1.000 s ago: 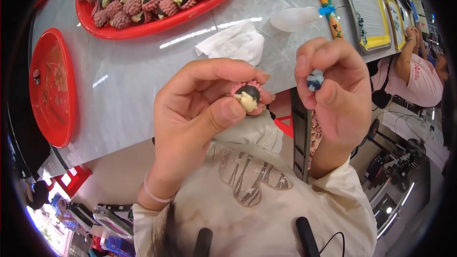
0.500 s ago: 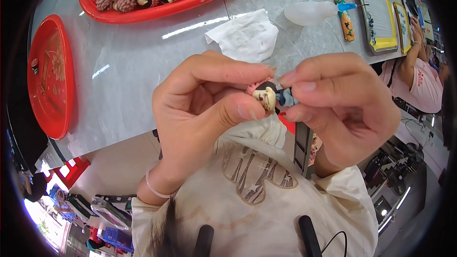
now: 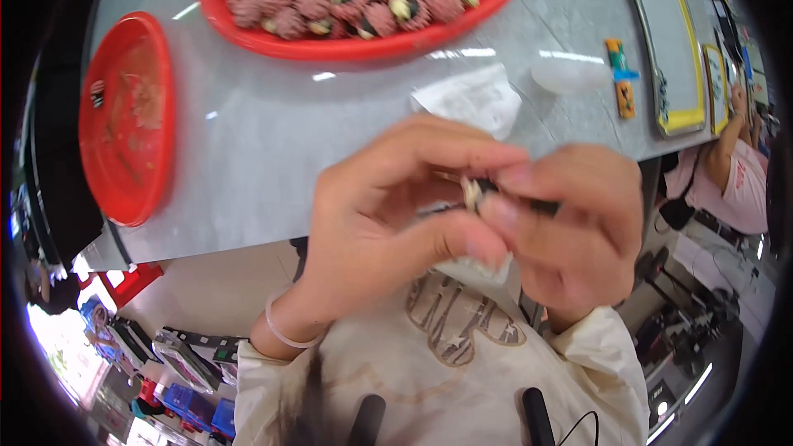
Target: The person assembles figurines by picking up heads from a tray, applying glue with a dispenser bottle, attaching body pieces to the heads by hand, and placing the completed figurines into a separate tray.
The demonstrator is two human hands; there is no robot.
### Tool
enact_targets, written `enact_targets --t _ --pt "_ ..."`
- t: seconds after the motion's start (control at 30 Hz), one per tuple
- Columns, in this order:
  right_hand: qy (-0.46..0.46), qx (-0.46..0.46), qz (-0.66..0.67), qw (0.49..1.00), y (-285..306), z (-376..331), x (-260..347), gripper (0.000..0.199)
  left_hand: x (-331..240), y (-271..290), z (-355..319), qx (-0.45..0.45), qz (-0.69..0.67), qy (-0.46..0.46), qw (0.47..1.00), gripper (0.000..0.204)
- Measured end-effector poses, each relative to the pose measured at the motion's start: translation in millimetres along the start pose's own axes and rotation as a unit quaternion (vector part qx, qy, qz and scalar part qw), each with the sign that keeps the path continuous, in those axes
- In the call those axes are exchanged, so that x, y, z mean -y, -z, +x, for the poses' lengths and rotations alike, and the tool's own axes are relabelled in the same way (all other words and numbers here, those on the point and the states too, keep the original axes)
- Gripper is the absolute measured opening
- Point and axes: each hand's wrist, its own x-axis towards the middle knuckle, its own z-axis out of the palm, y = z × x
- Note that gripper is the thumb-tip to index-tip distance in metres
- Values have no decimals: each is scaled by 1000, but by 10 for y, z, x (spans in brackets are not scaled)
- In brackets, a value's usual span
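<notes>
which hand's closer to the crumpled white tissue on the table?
Right, narrowly. The right hand lies just below the tissue, its fingers nearly under it. The left hand sits lower and to the tissue's left. Both are off the table, pinching a small piece.

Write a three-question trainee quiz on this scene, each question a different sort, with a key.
1. True or false: both hands pinch one small piece together.
2. Which tray holds the pink pieces? A. the far red tray B. the red tray on the left
3. What white thing lies on the table just beyond the hands?

Key
1. True: left hand and right hand meet on the small piece.
2. A: far red tray, not the left red tray.
3. A crumpled tissue on the table.
</notes>
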Motion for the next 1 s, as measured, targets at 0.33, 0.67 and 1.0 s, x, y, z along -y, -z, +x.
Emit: enact_targets --t 0.33,0.67,1.0 --pt "-102 -223 15 969 94 -265 -235 36 -777 963 238 -191 584 -171 770 25" --pt "-163 -283 -3 945 263 -366 -446 25 -493 568 696 28 729 -179 660 16" --pt "-264 -61 81 959 -14 -248 -617 36 -382 497 450 -19 119 -50 991 25"
